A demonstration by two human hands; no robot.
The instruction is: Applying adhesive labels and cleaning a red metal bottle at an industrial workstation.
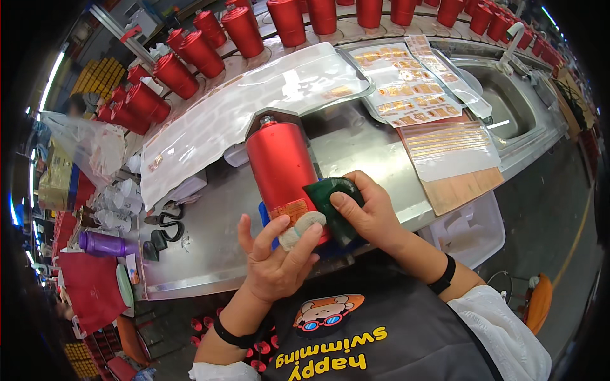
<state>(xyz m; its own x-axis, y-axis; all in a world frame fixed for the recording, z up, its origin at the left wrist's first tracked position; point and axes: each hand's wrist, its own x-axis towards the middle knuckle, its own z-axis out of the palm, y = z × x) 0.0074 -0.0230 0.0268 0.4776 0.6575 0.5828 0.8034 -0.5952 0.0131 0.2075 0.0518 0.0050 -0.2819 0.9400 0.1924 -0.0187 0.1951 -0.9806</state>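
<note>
A matte red bottle [279, 155] lies tilted in a dark angular holder [291, 118], its neck pointing away from me. A gold and orange decal [289, 209] sits low on its side. My left hand [279, 260] is at the bottle's lower end, fingers spread, with fingertips by the decal. Whitish cloth-like coverings [302, 232] are around some of its fingertips. My right hand [375, 216] is closed on a dark green flat scraper [337, 203], thumb on top, its edge beside the bottle's right side. Part of the bottle's base is hidden by my left fingers.
Decal sheets [406, 82] lie at the back right, near a sink [508, 95]. A long wet plastic sheet [248, 95] covers a tray on the left. Black scissors [170, 222] rest on the metal table [210, 254]. Many red bottles [203, 54] line the conveyor behind.
</note>
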